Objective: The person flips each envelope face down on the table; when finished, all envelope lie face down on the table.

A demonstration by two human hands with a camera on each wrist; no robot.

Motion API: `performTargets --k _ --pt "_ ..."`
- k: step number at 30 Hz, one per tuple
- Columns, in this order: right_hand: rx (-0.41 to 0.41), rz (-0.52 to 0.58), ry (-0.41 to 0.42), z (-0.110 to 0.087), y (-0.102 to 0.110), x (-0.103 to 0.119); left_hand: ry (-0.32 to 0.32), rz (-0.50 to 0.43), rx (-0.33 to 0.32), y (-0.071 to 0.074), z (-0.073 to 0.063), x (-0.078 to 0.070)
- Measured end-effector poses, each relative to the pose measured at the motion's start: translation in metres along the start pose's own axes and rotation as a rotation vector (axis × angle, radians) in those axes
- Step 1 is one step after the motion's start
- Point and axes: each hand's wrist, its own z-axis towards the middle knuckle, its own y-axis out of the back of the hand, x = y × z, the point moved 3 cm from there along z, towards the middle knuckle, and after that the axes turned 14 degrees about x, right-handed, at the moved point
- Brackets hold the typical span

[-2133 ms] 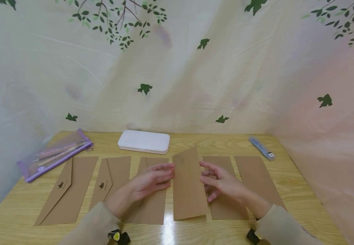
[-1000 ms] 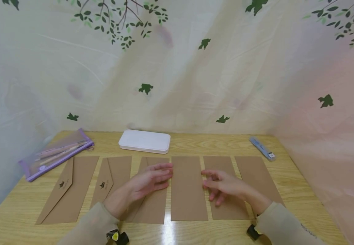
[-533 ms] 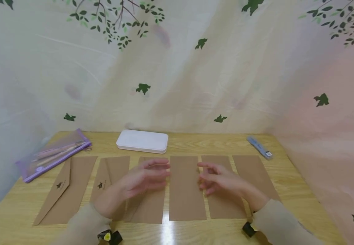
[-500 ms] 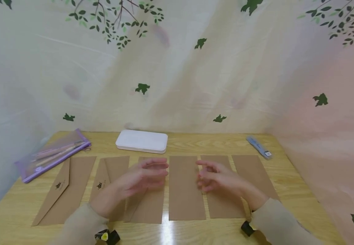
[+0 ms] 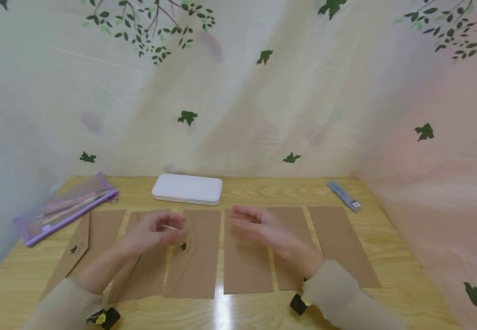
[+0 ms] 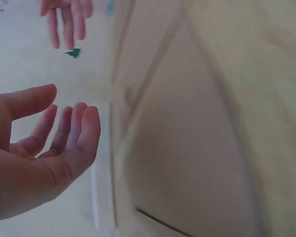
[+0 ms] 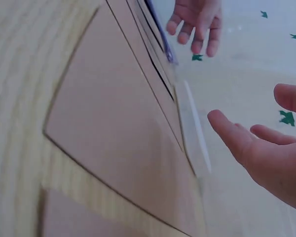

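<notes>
Several brown paper envelopes lie flat in a row across the table. On the left side, three show their pointed flaps; a small crown print is visible on the leftmost envelope [image 5: 104, 224] and on the flap envelope nearest the middle [image 5: 205, 261]. The three on the right lie plain side up. My left hand [image 5: 149, 236] hovers over the second flap envelope [image 5: 147, 279], fingers loosely bent, holding nothing. Above the plain envelope nearest the middle [image 5: 247, 270] is my right hand [image 5: 265, 231], fingers relaxed and free. Both wrist views show the hands apart from the paper.
Behind the row stands a white flat case [image 5: 186, 189]. A purple-edged clear pouch [image 5: 69, 206] with pens lies at the back left. At the back right lies a slim blue packet [image 5: 343, 195]. A leaf-printed curtain [image 5: 238, 91] borders the wooden table [image 5: 403, 275].
The middle plain envelope, earlier lifted and tilted between both hands, now lies flat. Both hands have let go and shifted left; the left hand uncovers the crown print beneath it.
</notes>
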Motion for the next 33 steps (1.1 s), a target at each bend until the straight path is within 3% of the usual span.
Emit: performTargets --k 2,5,12,15,19,24,33 --pt "0.014 0.016 -0.013 0.006 -0.006 -0.007 0.015 0.076 0.007 0.0 -0.006 0.012" --pt "0.032 0.06 -0.051 0.014 -0.015 -0.017 0.032 0.11 0.023 -0.003 -0.014 0.026" --pt "0.057 0.105 -0.132 0.028 -0.036 -0.028 0.056 0.113 0.057 -0.005 -0.025 0.036" --pt "0.034 0.123 -0.144 0.032 -0.041 -0.027 0.097 0.04 0.082 -0.003 -0.027 0.037" --pt "0.005 0.14 -0.139 0.035 -0.045 -0.025 0.159 -0.141 0.103 0.002 -0.028 0.039" --pt "-0.025 0.187 -0.121 0.036 -0.049 -0.028 0.189 -0.307 0.133 0.004 -0.03 0.041" --pt "-0.02 0.209 -0.099 0.038 -0.054 -0.033 0.195 -0.388 0.129 0.0 -0.031 0.042"
